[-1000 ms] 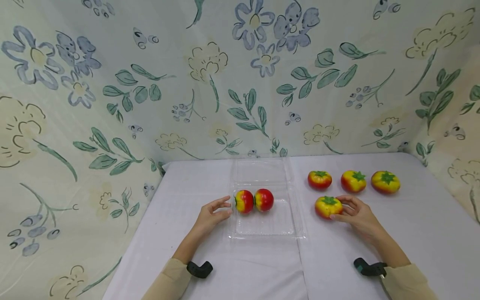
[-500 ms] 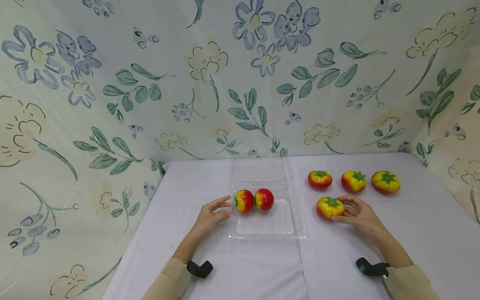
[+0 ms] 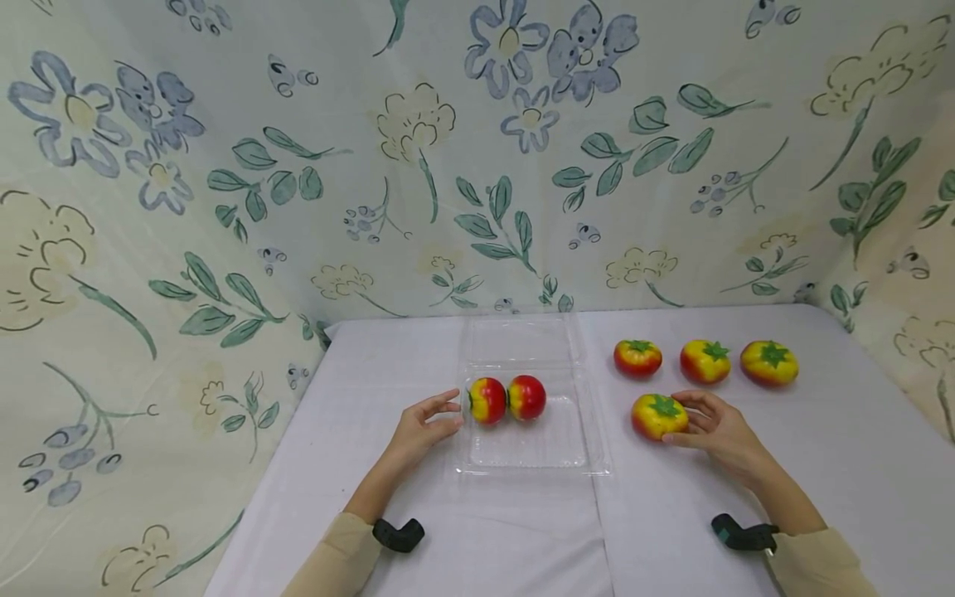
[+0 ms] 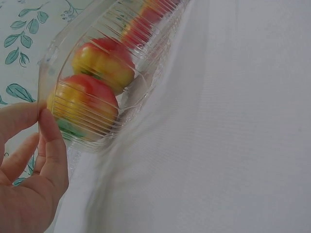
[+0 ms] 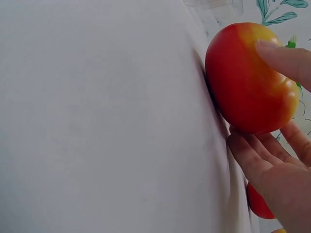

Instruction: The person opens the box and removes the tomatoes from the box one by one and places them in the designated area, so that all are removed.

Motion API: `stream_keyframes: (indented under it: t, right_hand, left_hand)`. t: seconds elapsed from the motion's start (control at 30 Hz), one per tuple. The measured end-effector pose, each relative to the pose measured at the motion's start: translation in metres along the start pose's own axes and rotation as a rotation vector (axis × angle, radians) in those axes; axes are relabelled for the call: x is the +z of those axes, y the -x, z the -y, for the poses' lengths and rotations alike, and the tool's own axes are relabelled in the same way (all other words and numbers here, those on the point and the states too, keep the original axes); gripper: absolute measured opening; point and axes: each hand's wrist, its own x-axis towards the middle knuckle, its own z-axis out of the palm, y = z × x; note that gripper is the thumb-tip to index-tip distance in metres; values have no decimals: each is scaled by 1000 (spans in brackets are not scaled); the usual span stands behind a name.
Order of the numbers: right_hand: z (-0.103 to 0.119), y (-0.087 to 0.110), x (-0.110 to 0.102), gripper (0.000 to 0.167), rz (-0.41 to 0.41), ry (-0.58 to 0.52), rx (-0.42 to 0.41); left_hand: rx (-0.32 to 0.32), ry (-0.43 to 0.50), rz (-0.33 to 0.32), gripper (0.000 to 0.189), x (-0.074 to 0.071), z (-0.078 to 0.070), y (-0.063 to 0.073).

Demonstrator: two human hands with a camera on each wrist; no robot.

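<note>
My left hand pinches the left rim of a clear plastic clamshell container; in the left wrist view the thumb and forefinger meet at its edge. Inside the container two red-and-yellow tomatoes lie on their sides, the left one touching or nearly touching the right one. To the right of the container, my right hand holds another tomato, green calyx up, thumb on its near side and fingers around its right side. The right wrist view shows this tomato low over or on the white cloth.
Behind the held tomato stands a row of three more: a redder one, a yellow-red one and a mostly yellow one. The container's open lid lies toward the back. White cloth covers the table, with a floral curtain behind.
My right hand and its tomato have shifted slightly right and toward me. My left hand, the container and the other tomatoes stay in place.
</note>
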Motion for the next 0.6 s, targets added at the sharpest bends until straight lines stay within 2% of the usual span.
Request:
stream_keyframes:
  t: [0.1, 0.2, 0.33, 0.6]
  right_hand:
    - [1, 1, 0, 79, 4, 2, -4]
    - [1, 1, -1, 80, 2, 7, -9]
    - [0, 2, -1, 80, 3, 13, -16]
    - [-1, 3, -5, 81, 8, 2, -44]
  left_hand:
    - [0, -10, 0, 48, 1, -9, 5]
    - [-6, -23, -1, 47, 2, -12, 5]
    - [-15, -17, -8, 48, 0, -3, 0]
    - [-9, -5, 0, 49, 0, 0, 0]
